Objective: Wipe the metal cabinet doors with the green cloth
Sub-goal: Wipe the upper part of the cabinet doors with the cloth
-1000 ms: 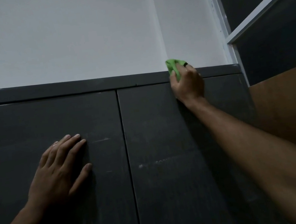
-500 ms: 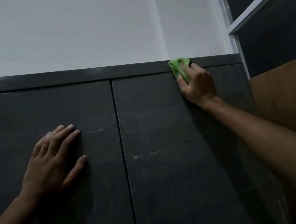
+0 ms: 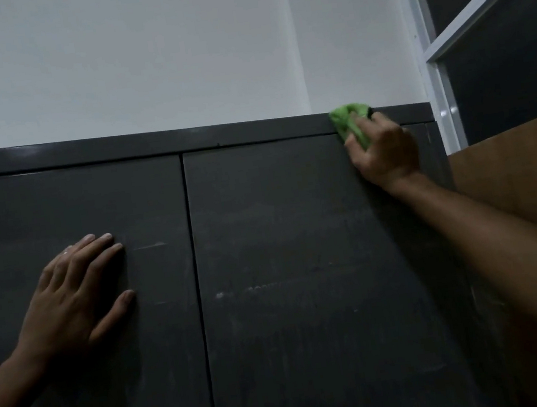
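Two dark grey metal cabinet doors fill the view, the left door [image 3: 166, 370] and the right door [image 3: 298, 233], split by a vertical gap. My right hand [image 3: 384, 150] presses a bunched green cloth [image 3: 348, 122] against the top right corner of the right door, the cloth reaching over the cabinet's top strip [image 3: 150, 143]. My left hand [image 3: 78, 296] lies flat on the left door, fingers spread and holding nothing. Faint pale smudges and scratches show on both doors.
A white wall [image 3: 155, 54] rises above the cabinet. A white window frame [image 3: 442, 91] with dark panes stands at the right. A brown wooden panel [image 3: 523, 176] adjoins the cabinet's right side.
My right hand has slid the green cloth to the right along the top edge of the right door. My left hand stays flat on the left door.
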The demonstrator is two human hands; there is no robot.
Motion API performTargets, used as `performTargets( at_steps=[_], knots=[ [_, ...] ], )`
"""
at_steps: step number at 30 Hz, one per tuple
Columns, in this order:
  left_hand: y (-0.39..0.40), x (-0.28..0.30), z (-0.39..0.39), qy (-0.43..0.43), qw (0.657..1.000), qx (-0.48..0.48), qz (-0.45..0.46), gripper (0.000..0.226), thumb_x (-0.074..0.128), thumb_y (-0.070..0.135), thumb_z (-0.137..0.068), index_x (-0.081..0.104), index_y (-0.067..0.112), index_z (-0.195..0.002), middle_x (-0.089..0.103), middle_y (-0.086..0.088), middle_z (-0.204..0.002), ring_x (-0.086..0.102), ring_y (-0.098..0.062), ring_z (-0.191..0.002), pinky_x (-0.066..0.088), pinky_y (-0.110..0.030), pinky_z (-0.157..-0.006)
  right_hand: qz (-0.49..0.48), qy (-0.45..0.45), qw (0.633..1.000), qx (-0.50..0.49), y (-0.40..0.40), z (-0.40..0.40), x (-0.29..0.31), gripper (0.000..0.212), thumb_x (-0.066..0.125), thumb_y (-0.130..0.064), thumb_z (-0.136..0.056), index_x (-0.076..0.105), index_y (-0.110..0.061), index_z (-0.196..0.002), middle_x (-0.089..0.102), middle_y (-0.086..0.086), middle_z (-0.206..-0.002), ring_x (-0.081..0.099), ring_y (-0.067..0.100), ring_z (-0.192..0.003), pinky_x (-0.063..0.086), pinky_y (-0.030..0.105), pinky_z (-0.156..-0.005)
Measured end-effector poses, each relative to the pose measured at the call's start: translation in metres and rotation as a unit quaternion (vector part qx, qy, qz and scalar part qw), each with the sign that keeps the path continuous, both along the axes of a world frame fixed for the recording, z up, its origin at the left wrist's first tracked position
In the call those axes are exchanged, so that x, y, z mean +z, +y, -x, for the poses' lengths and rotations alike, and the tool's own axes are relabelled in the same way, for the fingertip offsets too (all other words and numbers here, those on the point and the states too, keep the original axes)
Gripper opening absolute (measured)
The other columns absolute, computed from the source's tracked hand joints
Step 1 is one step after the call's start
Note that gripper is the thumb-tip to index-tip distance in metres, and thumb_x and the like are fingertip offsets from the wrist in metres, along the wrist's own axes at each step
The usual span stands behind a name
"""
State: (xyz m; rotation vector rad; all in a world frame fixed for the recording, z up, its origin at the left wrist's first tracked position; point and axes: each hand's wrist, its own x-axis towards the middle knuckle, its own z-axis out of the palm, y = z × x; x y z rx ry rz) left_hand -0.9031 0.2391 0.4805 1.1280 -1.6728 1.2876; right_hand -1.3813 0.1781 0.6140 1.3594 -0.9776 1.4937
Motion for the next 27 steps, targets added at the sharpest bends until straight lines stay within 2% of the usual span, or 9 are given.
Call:
performTargets(
  at_steps=[2,4,9,13,15,19,21,25,27],
  knots=[
    [0.0,0.0,0.002,0.001,1.0,0.002,0.003,0.08,0.028,0.066,-0.097,0.047,0.003,-0.143,0.043,-0.021,-0.149,0.033,-0.034,-0.143,0.009,-0.032,-0.124,0.004,-0.087,0.996,0.018,-0.001,0.002,0.018,0.04,0.049,-0.033,-0.096,0.064,-0.01,-0.125,0.066,0.02,-0.108,0.065,0.041,-0.088,0.056,0.046,-0.073],
    [0.001,0.0,0.001,0.004,1.0,0.004,0.005,0.081,0.027,0.066,-0.097,0.047,0.002,-0.143,0.043,-0.022,-0.149,0.034,-0.037,-0.143,0.008,-0.031,-0.124,0.008,-0.1,0.994,0.036,0.002,-0.015,0.021,0.037,0.05,-0.031,-0.096,0.065,-0.009,-0.122,0.066,0.019,-0.109,0.065,0.041,-0.089,0.054,0.045,-0.074],
    [0.003,0.001,0.003,-0.007,1.0,0.017,0.011,0.08,0.027,0.065,-0.097,0.046,0.002,-0.143,0.043,-0.022,-0.149,0.033,-0.033,-0.143,0.009,-0.032,-0.124,-0.009,0.075,0.997,-0.009,-0.002,0.007,-0.015,0.047,0.047,-0.04,-0.092,0.064,-0.014,-0.127,0.062,0.019,-0.107,0.064,0.046,-0.076,0.053,0.047,-0.064],
    [0.002,0.0,0.005,-0.005,1.0,0.026,0.014,0.08,0.027,0.064,-0.098,0.046,0.001,-0.142,0.043,-0.022,-0.148,0.036,-0.04,-0.141,0.011,-0.035,-0.123,0.001,-0.087,0.996,0.02,-0.005,0.024,0.008,0.04,0.049,-0.033,-0.096,0.064,-0.008,-0.124,0.063,0.022,-0.107,0.063,0.043,-0.087,0.052,0.044,-0.07],
    [0.003,0.0,0.004,-0.006,0.999,0.029,0.017,0.079,0.027,0.064,-0.098,0.046,0.0,-0.142,0.043,-0.022,-0.148,0.036,-0.039,-0.141,0.011,-0.034,-0.123,-0.006,-0.124,0.991,0.043,0.0,0.004,0.015,0.038,0.048,-0.031,-0.097,0.063,-0.007,-0.122,0.063,0.021,-0.11,0.063,0.042,-0.09,0.053,0.045,-0.074],
    [0.004,0.001,0.005,-0.005,0.999,0.031,0.007,0.081,0.026,0.064,-0.098,0.045,0.0,-0.143,0.043,-0.024,-0.148,0.036,-0.04,-0.141,0.009,-0.034,-0.125,-0.01,0.045,0.999,0.015,0.002,0.003,-0.014,0.044,0.052,-0.035,-0.093,0.063,-0.013,-0.129,0.063,0.018,-0.109,0.064,0.045,-0.079,0.053,0.046,-0.067],
    [0.005,0.001,0.008,-0.005,0.999,0.032,-0.003,0.08,0.026,0.063,-0.098,0.045,-0.001,-0.142,0.043,-0.025,-0.147,0.036,-0.039,-0.141,0.007,-0.032,-0.125,-0.018,0.069,0.997,-0.004,0.001,0.031,-0.017,0.046,0.049,-0.037,-0.093,0.062,-0.011,-0.129,0.062,0.02,-0.106,0.064,0.045,-0.078,0.055,0.046,-0.065],
    [0.008,-0.007,0.043,0.071,0.997,-0.005,0.014,0.07,0.04,0.052,-0.092,0.049,-0.002,-0.136,0.044,-0.025,-0.143,0.037,-0.041,-0.138,0.02,-0.041,-0.119,-0.004,-0.109,0.993,0.049,-0.002,0.03,0.012,0.04,0.045,-0.035,-0.097,0.064,-0.007,-0.119,0.064,0.021,-0.108,0.064,0.04,-0.088,0.056,0.049,-0.071],
    [0.006,-0.011,0.073,0.068,0.997,-0.037,0.012,0.066,0.043,0.049,-0.091,0.048,0.001,-0.137,0.043,-0.022,-0.145,0.037,-0.039,-0.139,0.025,-0.046,-0.115,-0.004,-0.089,0.994,0.056,0.003,0.01,0.007,0.038,0.049,-0.032,-0.097,0.064,-0.007,-0.121,0.063,0.021,-0.11,0.064,0.041,-0.086,0.055,0.045,-0.07]
  ],
)
